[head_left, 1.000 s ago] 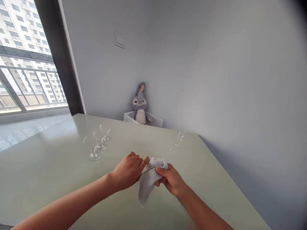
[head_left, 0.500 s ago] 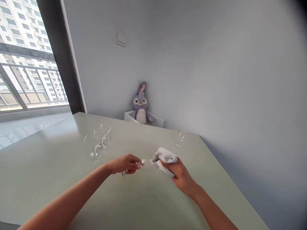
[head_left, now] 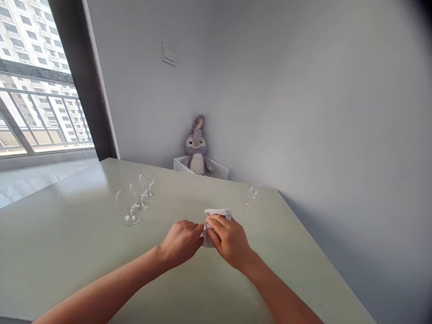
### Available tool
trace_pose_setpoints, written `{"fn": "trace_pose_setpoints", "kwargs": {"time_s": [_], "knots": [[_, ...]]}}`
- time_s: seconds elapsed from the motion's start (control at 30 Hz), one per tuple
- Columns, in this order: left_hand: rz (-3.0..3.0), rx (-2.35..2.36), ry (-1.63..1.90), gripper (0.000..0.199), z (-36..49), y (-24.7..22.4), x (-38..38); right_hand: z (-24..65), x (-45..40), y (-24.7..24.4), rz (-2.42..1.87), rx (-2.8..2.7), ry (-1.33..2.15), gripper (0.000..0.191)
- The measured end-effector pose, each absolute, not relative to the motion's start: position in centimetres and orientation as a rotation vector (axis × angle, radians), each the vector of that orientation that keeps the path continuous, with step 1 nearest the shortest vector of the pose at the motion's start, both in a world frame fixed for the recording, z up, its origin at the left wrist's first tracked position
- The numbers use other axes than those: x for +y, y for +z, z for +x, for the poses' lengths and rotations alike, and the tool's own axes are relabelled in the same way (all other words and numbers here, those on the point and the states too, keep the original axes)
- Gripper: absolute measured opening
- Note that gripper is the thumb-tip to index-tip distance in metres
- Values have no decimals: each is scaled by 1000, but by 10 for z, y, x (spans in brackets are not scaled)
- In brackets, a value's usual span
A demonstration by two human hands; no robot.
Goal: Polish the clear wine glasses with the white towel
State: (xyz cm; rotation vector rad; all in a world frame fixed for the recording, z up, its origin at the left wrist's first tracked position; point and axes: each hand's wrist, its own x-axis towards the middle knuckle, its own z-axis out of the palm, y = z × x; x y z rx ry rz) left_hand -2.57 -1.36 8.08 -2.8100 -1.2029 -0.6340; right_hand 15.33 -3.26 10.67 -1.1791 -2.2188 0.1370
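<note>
My left hand (head_left: 183,240) is closed, its fingertips meeting the cloth near the table's middle. The small stemmed glass it held half a second ago is now hidden behind my fingers and the cloth. The white cloth (head_left: 218,212) is bunched in my right hand (head_left: 230,240), which presses it against the fingers of my left. Left of my hands, three clear stemmed glasses stand upright in a slanting row; the nearest glass (head_left: 131,218) has a round foot. Beyond my right hand, another stemmed glass (head_left: 248,204) stands by itself.
The pale green table (head_left: 162,292) reaches back to the grey walls. Behind its far edge, a plush rabbit (head_left: 196,153) sits in a white perforated basket (head_left: 221,171). A light switch (head_left: 168,53) is on the wall, and a window (head_left: 43,103) is at left.
My right hand has moved left with the cloth and met my left hand. The glass in my left hand, partly visible before, is now covered. The standing glasses keep their places.
</note>
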Motion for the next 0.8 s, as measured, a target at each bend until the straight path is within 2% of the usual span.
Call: {"fn": "trace_pose_setpoints", "kwargs": {"time_s": [0.07, 0.17, 0.23, 0.33, 0.4, 0.5, 0.63, 0.73, 0.8], "knots": [[-2773, -1129, -685, 18, -28, 78, -12, 158, -20, 112, -1203, -2024, 543, 29], [-2764, -1204, -745, 33, -29, 78, -6, 161, -5, 110, -1118, -1575, 1163, 35], [-2778, -1331, -760, 42, -26, 78, -2, 157, 2, 99, -1049, -1175, 1339, 35], [-2768, -1542, -835, 46, -14, 76, 4, 143, 5, 81, -964, -684, 1366, 32], [-2748, -1646, -941, 47, -6, 71, 8, 133, 5, 74, -882, -559, 1381, 38], [-2709, -1729, -1166, 49, 6, 61, 14, 120, 1, 72, -789, -584, 1376, 48], [-2574, -1773, -1477, 58, 14, 49, 16, 109, -3, 67, -825, -758, 1351, 48], [-2474, -1842, -1528, 58, 13, 46, 15, 103, -4, 56, -862, -858, 1343, 45], [-2483, -1913, -1541, 51, 8, 48, 16, 103, -2, 48, -877, -878, 1374, 43]]}}
